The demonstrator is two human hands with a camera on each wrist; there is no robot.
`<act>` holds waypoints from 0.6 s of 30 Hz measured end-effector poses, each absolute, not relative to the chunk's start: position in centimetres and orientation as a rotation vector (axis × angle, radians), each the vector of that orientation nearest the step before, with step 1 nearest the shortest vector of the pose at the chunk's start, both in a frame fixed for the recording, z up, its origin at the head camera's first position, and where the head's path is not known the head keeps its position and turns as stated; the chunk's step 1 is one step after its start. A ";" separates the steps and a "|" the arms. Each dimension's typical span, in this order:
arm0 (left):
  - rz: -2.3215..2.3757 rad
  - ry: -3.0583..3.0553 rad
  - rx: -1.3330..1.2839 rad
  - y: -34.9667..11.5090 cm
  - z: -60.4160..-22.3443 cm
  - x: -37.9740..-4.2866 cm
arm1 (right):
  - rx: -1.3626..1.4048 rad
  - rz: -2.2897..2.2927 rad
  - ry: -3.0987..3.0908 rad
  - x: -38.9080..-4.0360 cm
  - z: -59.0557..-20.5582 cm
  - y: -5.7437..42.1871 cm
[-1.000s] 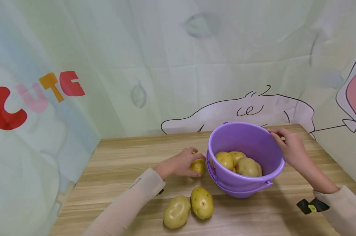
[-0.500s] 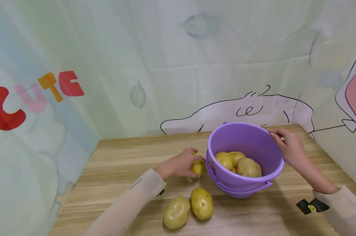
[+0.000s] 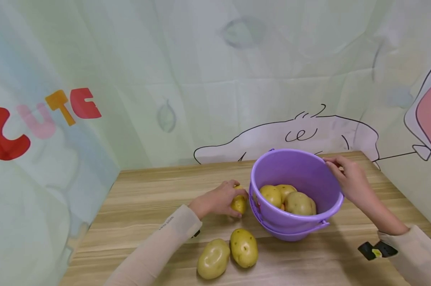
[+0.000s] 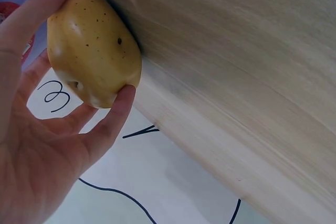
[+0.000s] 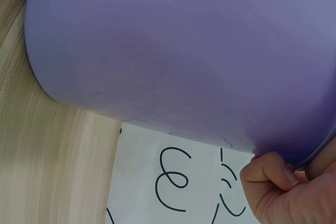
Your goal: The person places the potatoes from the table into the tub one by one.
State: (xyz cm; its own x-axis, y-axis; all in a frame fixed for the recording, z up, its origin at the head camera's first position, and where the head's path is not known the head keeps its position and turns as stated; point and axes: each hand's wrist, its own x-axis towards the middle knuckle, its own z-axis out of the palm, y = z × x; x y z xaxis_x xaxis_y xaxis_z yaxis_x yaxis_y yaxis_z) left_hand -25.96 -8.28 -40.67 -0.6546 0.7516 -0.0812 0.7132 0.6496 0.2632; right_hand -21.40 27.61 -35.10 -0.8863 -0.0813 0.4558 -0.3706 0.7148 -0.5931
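Note:
My left hand [image 3: 220,199] grips a yellow potato [image 4: 93,48] on the table, just left of a purple bucket [image 3: 290,225]. In the left wrist view the thumb and fingers curl round the potato's sides, and its dark-spotted skin shows. At the bucket's right rim, my right hand [image 3: 351,177] pinches the edge with thumb and bent fingers. The right wrist view shows the bucket's smooth outer wall [image 5: 157,51] beside those fingers. Inside the bucket lie several potatoes [image 3: 298,203]; its floor is mostly hidden.
Two more potatoes lie close together in front of the bucket, a paler one [image 3: 213,259] and a yellow one [image 3: 244,248]. The bucket's handle [image 3: 308,231] hangs down at its front. A printed curtain [image 3: 147,99] stands behind the wooden table [image 3: 147,186].
Both hands, the held potato and the bucket keep almost the same places. Only a very slight shift of the whole head view shows.

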 end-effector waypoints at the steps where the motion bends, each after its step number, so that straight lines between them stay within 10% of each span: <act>1: 0.310 2.682 1.203 -8.3 -40.7 -26.0 | 0.350 0.996 -2.522 -21.4 -35.1 27.6; 18: 0.347 2.675 1.147 -8.4 -40.9 -25.9 | 0.352 1.006 -2.525 -21.3 -35.0 27.5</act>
State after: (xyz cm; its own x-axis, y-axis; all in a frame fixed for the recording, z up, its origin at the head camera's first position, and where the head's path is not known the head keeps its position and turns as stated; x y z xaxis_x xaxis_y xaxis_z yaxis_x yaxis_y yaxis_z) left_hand -25.91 -8.41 -40.85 -0.6754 0.7308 -0.0989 0.6814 0.6697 0.2954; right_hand -21.30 27.54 -35.03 -0.8888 -0.0839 0.4505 -0.3706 0.7096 -0.5992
